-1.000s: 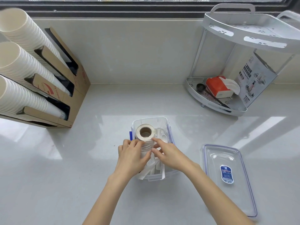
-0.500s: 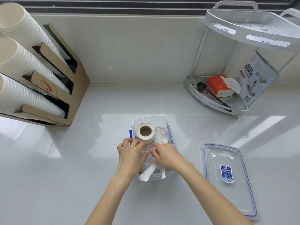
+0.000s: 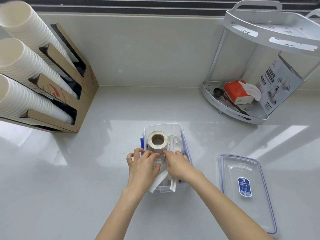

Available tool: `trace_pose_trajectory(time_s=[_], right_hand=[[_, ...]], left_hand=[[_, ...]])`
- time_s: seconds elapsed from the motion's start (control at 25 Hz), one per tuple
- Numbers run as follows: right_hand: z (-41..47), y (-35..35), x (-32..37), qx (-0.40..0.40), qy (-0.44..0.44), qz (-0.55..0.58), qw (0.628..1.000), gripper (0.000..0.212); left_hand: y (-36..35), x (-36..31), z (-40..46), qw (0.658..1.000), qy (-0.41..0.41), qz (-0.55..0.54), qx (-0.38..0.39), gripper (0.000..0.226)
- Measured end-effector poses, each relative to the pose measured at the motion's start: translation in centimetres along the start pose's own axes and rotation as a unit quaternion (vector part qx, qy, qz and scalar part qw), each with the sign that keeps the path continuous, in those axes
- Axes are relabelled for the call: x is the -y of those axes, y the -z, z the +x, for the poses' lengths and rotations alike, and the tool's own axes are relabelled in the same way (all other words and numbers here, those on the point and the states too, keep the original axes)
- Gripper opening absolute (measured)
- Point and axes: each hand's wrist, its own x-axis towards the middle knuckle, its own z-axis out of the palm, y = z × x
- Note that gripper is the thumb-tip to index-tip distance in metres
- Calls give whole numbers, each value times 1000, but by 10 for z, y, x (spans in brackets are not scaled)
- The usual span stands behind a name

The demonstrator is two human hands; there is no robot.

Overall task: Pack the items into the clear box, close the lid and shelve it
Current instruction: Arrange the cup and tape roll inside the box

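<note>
The clear box [image 3: 173, 126] with blue clasps sits lidless on the counter in front of me. A roll of tape [image 3: 157, 142] stands at its far left, with white plastic spoons [image 3: 177, 147] and wrapped sticks along the right. Both hands press on a small clear jar [image 3: 160, 161] in the box's middle: my left hand [image 3: 142, 168] covers its left side, my right hand [image 3: 176, 164] its right. White paper-wrapped items [image 3: 158, 181] poke over the box's near rim. The clear lid [image 3: 242, 193] with a blue label lies flat to the right.
A cardboard dispenser [image 3: 69, 94] holding stacks of white paper cups stands at the left against the wall. A white two-tier corner shelf [image 3: 270, 38] at the back right holds a red tissue pack [image 3: 235, 93], a black scoop and a printed carton.
Both hands have pushed the clear jar lower into the box, and the wrapped paper items now stick out over the near rim.
</note>
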Motion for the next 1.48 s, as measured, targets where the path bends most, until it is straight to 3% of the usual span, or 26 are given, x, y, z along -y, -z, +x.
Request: trace_pose_trajectory(time_s=[0.28,0.48,0.92,1.24,1.48], right_hand=[[0,7,4,-7,7,-133,991,37],[-3,5,0,-18,14,-151,988,34],[-13,1,-4,12,42,-189,981,33],[-22,1,-10,5,91,-152,984,39],[-30,1,-21,50,112,-56,991,48]], left_hand=[[-8,-3,-8,1000,4,-22,-1,47],[-6,3,-4,996,-1,-88,18,44],[0,1,-10,995,7,-81,54,29],[5,1,-10,995,-9,-53,86,26],[5,0,-11,995,-9,-42,94,30]])
